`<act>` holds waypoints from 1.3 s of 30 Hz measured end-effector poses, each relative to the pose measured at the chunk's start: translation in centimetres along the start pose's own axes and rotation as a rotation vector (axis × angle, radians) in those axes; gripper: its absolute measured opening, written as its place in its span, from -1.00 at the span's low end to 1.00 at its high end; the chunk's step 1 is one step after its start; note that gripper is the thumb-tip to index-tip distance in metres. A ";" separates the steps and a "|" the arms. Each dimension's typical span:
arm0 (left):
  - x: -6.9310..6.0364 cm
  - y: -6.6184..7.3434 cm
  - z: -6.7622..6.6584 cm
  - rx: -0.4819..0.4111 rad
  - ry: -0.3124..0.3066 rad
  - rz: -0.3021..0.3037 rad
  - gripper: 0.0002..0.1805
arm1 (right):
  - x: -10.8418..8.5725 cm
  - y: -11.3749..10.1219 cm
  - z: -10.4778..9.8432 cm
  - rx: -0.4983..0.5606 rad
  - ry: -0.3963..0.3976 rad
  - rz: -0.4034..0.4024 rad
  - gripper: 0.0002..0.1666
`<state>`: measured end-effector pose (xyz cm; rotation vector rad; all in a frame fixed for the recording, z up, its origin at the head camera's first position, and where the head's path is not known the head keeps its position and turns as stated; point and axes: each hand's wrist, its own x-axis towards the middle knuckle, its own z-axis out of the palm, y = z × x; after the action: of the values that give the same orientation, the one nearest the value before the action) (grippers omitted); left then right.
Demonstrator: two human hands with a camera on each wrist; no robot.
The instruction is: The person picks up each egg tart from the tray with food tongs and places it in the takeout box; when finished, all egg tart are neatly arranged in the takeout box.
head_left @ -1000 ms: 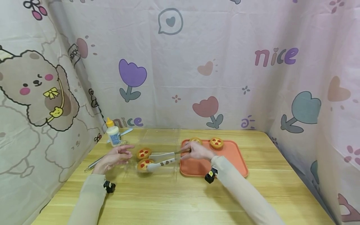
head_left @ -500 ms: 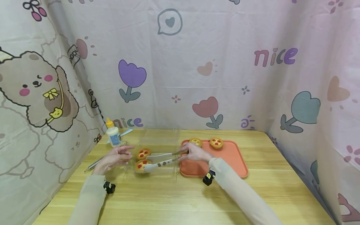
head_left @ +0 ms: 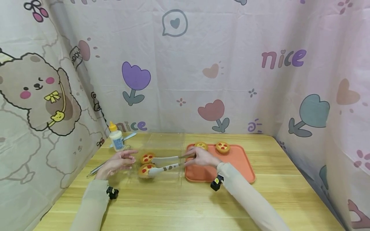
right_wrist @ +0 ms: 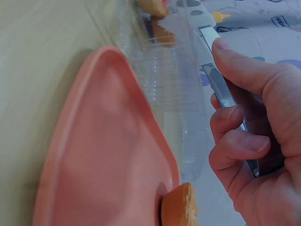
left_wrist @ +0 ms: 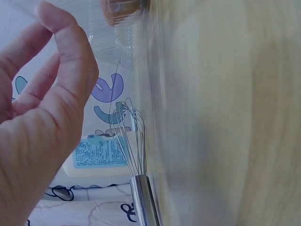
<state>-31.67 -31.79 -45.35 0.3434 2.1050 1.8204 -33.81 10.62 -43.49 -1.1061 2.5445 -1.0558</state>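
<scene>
In the head view my right hand (head_left: 203, 156) grips the metal handles of a pair of tongs (head_left: 166, 167) with pale, patterned tips. The tips are spread apart inside a clear plastic box (head_left: 170, 181). One tip overlaps the nearer mini pizza tart (head_left: 144, 171); the other lies by the farther mini pizza tart (head_left: 146, 158). Whether they squeeze the nearer tart I cannot tell. My left hand (head_left: 117, 163) is at the box's left side, thumb and finger pinching its thin edge (left_wrist: 21, 5) in the left wrist view. The right wrist view shows fingers curled round the tongs' handle (right_wrist: 218, 84).
An orange tray (head_left: 237, 166) right of the box bears two more tarts, one with red topping (head_left: 222, 147) and one yellow (head_left: 201, 146). A glue bottle (head_left: 117, 141) and a wire whisk (left_wrist: 143, 197) are at the left. The box's lid (head_left: 164, 138) stands raised behind.
The tongs' tips shift slightly left over the nearer tart, then slightly back right. That tart has moved a little left. My left hand stays in place.
</scene>
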 end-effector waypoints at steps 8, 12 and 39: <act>0.0 0.1 0.0 0.024 0.015 -0.012 -0.30 | -0.7 0.2 -1.0 0.055 0.004 0.004 -0.52; 0.2 0.2 0.0 0.021 0.017 -0.014 -0.27 | -1.2 0.3 -1.6 0.050 0.033 0.023 -0.52; 0.0 0.1 0.0 0.040 0.026 -0.023 -0.28 | -6.3 2.7 -4.0 0.190 0.131 0.141 -0.37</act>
<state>-31.64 -31.74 -45.25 0.3061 2.1561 1.7812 -32.54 18.41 -43.04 -0.8219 2.5100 -1.3385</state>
